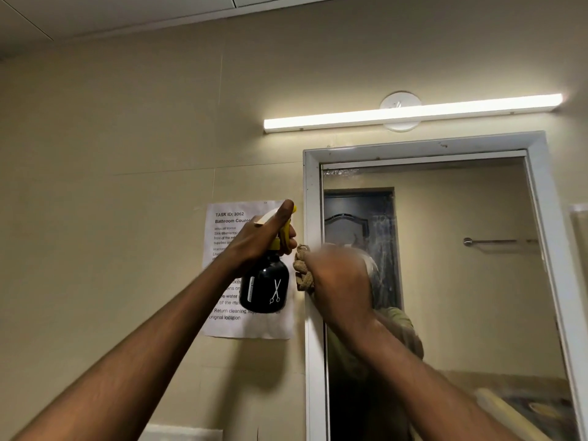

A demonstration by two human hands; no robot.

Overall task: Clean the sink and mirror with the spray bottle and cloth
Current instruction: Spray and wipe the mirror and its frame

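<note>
Cloth [304,275], knobbly, beside glossy black bottle [264,286].

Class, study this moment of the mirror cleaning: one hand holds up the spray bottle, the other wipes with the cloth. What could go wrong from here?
1. The spray bottle hangs right in front of the paper notice; stray mist could wet it.
2. The right hand is motion-blurred, wiping with the cloth at the mirror frame edge; knuckles might knock it.

Beige tiled wall [127,138]; lit tube light [413,113] mounted high; printed paper notice [229,323] taped below; white ceiling [95,14] overhead.
</note>
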